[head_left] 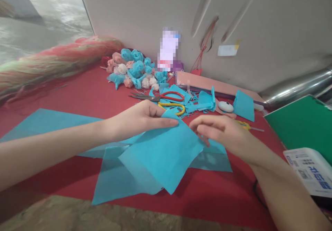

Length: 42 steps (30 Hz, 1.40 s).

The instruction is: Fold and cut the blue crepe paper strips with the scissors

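Note:
My left hand (153, 117) pinches the top corner of a blue crepe paper sheet (168, 151), thumb in front. The sheet hangs as a diamond, with a paler layer showing at its lower left. Close to its right edge is my right hand (215, 129), fingers curled and slightly apart; nothing shows in it, and any contact with the paper is unclear. More blue sheets (121, 179) lie beneath on the red cloth. Just beyond my left hand rest scissors (155, 98) with red and yellow handles, among blue paper scraps (197, 103).
Blue, pink and white paper flowers (137, 68) are heaped at the back left. A phone (168, 49) leans on the wall. Further right are a white oval object (225, 106), small yellow-handled scissors (245, 124), a green board (306, 127) and a white box (308, 170). Reddish fibres (52, 61) line the left edge.

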### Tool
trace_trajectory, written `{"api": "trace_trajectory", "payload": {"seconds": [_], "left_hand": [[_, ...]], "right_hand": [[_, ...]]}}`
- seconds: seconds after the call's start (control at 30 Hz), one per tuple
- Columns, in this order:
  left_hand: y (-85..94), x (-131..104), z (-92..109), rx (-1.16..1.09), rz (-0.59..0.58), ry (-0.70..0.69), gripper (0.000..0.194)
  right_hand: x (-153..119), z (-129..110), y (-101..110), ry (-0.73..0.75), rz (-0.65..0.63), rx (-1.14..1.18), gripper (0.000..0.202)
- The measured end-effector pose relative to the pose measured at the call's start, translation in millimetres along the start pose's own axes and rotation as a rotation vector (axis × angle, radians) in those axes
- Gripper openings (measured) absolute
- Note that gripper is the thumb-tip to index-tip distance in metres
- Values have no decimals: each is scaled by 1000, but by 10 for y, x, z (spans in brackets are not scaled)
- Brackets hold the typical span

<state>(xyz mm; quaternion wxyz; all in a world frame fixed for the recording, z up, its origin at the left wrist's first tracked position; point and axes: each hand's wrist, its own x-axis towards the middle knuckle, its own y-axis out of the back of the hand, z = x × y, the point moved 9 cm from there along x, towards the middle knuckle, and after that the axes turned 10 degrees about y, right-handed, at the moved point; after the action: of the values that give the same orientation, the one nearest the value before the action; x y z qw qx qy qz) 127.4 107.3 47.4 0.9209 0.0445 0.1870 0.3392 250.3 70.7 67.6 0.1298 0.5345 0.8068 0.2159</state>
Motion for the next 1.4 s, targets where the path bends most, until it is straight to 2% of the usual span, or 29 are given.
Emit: {"api": "trace_trajectory", "payload": {"seconds": [0.07, 0.13, 0.27, 0.33, 0.4, 0.47, 0.6, 0.7, 0.83, 1.0, 1.07, 1.1, 1.13, 1.2, 1.27, 1.33, 1.4], "left_hand": [[25, -5, -2, -42, 28, 1, 31], [49, -6, 11, -63, 33, -19, 30], [-53, -7, 30, -55, -120, -60, 20], [-63, -23, 81, -75, -133, -129, 5], [-19, -60, 168, -91, -74, -242, 12], [-16, -100, 230, -16, -36, -321, 5], [-97, -140, 276, 286, -15, -388, 17], [-127, -163, 304, 374, -21, -425, 17], [-44, -183, 342, 392, -52, -428, 18], [279, -45, 235, 492, 28, -269, 21], [366, 30, 170, 381, 79, -213, 24], [378, 55, 142, 226, 87, -203, 27], [345, 80, 90, 19, 55, -175, 31], [99, 95, -14, -309, -124, -94, 44], [-143, 48, -73, -375, -219, -32, 48], [-263, -17, -77, -330, -210, -22, 42], [-279, -68, -36, -289, -162, -48, 34]], "right_hand": [[11, -13, -120, -12, -36, -10, 22], [22, -34, -152, -11, -14, 27, 29], [29, -14, -65, -34, 83, 147, 33], [32, 5, -54, -46, 84, 163, 35], [34, 24, -94, -59, 53, 156, 37], [32, 43, -166, -72, 13, 137, 39], [26, 46, -280, -58, -26, 56, 41], [21, 5, -286, -18, -24, 8, 42], [9, -86, -148, 41, 11, -64, 44], [-53, -203, 256, 105, 243, -178, 45], [-85, -210, 341, 114, 302, -170, 42], [-95, -199, 349, 113, 310, -151, 42], [-99, -184, 336, 111, 306, -123, 41], [-96, -146, 265, 99, 278, -58, 40], [-87, -119, 179, 85, 251, -2, 37], [-78, -121, 118, 80, 247, 30, 34], [-73, -151, 94, 91, 260, 32, 36]]}}
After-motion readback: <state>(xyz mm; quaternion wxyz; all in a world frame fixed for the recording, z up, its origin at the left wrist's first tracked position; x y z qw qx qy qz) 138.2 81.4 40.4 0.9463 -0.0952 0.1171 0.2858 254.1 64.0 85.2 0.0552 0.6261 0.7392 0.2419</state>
